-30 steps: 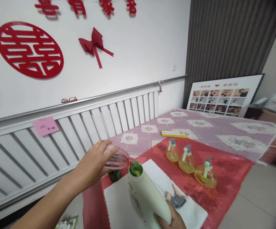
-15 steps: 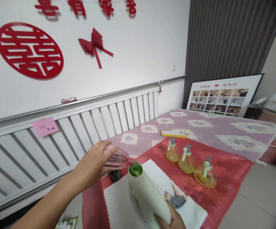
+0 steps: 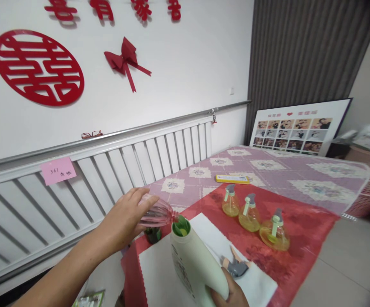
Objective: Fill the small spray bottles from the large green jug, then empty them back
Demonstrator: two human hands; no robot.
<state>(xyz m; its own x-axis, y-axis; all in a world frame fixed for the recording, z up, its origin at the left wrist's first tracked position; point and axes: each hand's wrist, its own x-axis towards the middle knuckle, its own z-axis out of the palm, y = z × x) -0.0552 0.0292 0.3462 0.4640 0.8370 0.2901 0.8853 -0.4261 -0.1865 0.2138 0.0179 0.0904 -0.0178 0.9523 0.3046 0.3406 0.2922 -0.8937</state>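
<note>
My left hand [image 3: 129,215] is wrapped round a clear pink bottle [image 3: 159,212], tipped so that its neck meets the green spout of a large pale green jug [image 3: 194,260]. My right hand [image 3: 231,292] grips that jug low down by its handle, and the jug leans toward the pink bottle. Whether liquid passes between the two mouths is too small to tell. Beneath them lies a white cloth [image 3: 159,273]. On it, right of the jug, rests a grey spray head [image 3: 238,268]. A dark green jar [image 3: 153,234] stands behind, partly hidden by my left hand and the pink bottle.
Several spray bottles, one of them a squat bottle [image 3: 274,236], hold yellow liquid on the red cloth [image 3: 300,221]. A yellow case [image 3: 232,179] lies beyond on the patterned tablecloth [image 3: 223,162]. The radiator [image 3: 159,153] runs along the left, and a photo board [image 3: 296,128] leans behind.
Both hands hold the pink bottle and the jug in nearly the same place. The red cloth's near left edge looks shifted to the right.
</note>
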